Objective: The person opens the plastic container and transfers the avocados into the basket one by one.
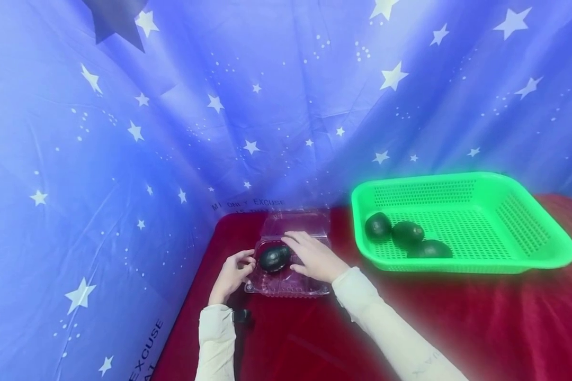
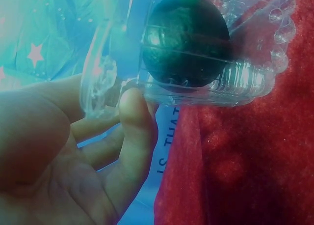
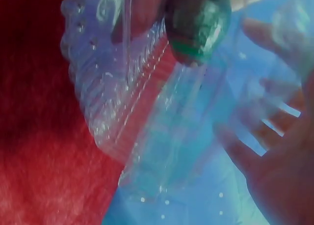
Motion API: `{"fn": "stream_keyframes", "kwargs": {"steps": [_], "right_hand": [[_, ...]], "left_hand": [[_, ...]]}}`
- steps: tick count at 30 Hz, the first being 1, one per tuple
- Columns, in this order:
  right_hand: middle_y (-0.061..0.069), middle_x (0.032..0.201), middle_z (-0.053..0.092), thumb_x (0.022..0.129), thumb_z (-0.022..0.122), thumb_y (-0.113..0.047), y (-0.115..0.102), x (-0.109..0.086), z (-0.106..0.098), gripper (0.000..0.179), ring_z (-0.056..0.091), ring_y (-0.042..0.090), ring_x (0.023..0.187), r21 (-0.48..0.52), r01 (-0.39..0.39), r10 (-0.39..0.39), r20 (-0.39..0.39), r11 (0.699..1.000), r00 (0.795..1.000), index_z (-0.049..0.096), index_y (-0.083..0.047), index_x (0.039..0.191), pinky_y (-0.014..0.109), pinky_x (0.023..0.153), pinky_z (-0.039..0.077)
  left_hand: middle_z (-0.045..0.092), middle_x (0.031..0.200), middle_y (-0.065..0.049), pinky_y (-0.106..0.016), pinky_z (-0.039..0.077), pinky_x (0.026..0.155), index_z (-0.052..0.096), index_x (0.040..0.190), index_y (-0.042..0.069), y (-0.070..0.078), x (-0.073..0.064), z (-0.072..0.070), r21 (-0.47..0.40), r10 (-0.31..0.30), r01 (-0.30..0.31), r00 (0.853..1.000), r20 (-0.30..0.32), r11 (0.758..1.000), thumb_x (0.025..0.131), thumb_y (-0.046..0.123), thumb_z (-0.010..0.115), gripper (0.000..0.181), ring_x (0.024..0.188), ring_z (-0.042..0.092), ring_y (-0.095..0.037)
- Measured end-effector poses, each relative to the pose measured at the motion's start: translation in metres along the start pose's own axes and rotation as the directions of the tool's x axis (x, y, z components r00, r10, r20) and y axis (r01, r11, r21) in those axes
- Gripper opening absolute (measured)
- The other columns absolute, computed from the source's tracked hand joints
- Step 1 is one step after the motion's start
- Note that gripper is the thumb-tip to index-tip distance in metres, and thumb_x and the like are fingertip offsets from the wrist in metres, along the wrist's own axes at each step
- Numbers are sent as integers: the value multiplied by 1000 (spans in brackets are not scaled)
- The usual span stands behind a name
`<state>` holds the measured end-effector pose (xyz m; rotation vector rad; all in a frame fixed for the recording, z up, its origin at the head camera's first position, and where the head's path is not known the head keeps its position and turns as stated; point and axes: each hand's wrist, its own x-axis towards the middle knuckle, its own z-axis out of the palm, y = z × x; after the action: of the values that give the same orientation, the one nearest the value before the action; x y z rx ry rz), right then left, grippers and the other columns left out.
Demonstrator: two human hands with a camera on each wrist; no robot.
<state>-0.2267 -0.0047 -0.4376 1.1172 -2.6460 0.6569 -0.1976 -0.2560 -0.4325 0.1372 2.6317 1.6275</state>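
A dark green avocado (image 1: 274, 259) lies in the left part of a clear plastic clamshell box (image 1: 293, 287), whose lid (image 1: 295, 222) stands open at the back. On the box's left side, my left hand (image 1: 232, 276) pinches the rim between thumb and fingers; the left wrist view shows the thumb (image 2: 135, 107) against the plastic edge. My right hand (image 1: 314, 256) is over the box's right side, close to the avocado, its fingers (image 3: 240, 149) spread and holding nothing. Whether they touch the fruit cannot be told.
To the right stands a bright green perforated basket (image 1: 462, 265) with three dark avocados (image 1: 378, 226) in its left part. A red cloth (image 1: 295, 338) covers the table. Blue star-printed fabric (image 1: 291, 95) hangs behind and to the left. A small black object (image 1: 241, 316) is beside the left cuff.
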Motion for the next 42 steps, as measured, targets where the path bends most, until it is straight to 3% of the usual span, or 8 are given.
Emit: {"fn": "stream_keyframes", "kwargs": {"steps": [4,11,14,19,25,31,37,42], "right_hand": [[16,150,44,83,80,-22,-4,2,5,76,41,33,140,13,4,-4,17,1000,1000,44,-2,147,51,113,39],[16,152,43,82,82,-22,-7,4,10,80,38,33,142,6,18,-18,35,1000,999,42,-3,149,53,113,39],[17,154,41,82,81,-23,-7,5,12,81,35,34,144,-10,32,-31,48,999,998,40,-2,149,52,115,36],[17,156,37,84,80,-23,-8,7,18,82,32,35,146,-3,44,-43,71,999,997,38,-1,151,52,117,33],[17,154,42,86,78,-22,-9,4,30,74,34,37,144,25,41,-44,135,999,990,42,-6,149,54,116,34],[15,143,50,84,80,-19,-9,6,31,68,46,33,134,39,57,-60,76,998,995,50,-8,143,50,110,44],[12,125,53,83,81,-19,-9,11,33,66,53,27,111,18,57,-58,38,998,998,52,-11,142,41,95,56],[11,121,52,81,82,-19,-11,13,36,61,55,25,104,25,33,-34,32,999,999,56,-12,136,42,91,56]], "left_hand": [[61,106,-34,-30,58,55,53,130,-16,11,-6,-3,-8,19,-19,999,33,1000,91,-10,59,40,93,62,-49],[64,104,-29,-27,58,55,56,130,-13,14,-4,-3,5,20,-21,1000,23,1000,90,-10,60,40,91,64,-46],[64,104,-29,-27,57,54,56,130,-13,8,1,-2,3,11,-11,1000,14,1000,90,-10,60,41,92,64,-47],[65,102,-29,-36,58,52,56,130,-13,-16,10,2,15,25,-25,999,-21,1000,89,-11,60,41,89,64,-49],[65,103,-25,-32,58,52,57,130,-9,-29,12,1,13,4,-4,1000,-9,1000,89,-8,62,41,85,66,-37],[66,103,-20,-30,58,54,59,132,-4,-33,15,-1,15,5,-5,1000,-4,1000,91,-6,62,41,87,67,-30],[66,102,-17,-32,59,55,60,132,-2,-32,16,-1,24,-1,1,1000,-12,1000,91,-5,63,41,85,66,-27],[66,101,-17,-33,59,55,60,132,-3,-31,15,-1,24,-4,4,1000,-8,1000,91,-5,62,41,84,66,-28]]}}
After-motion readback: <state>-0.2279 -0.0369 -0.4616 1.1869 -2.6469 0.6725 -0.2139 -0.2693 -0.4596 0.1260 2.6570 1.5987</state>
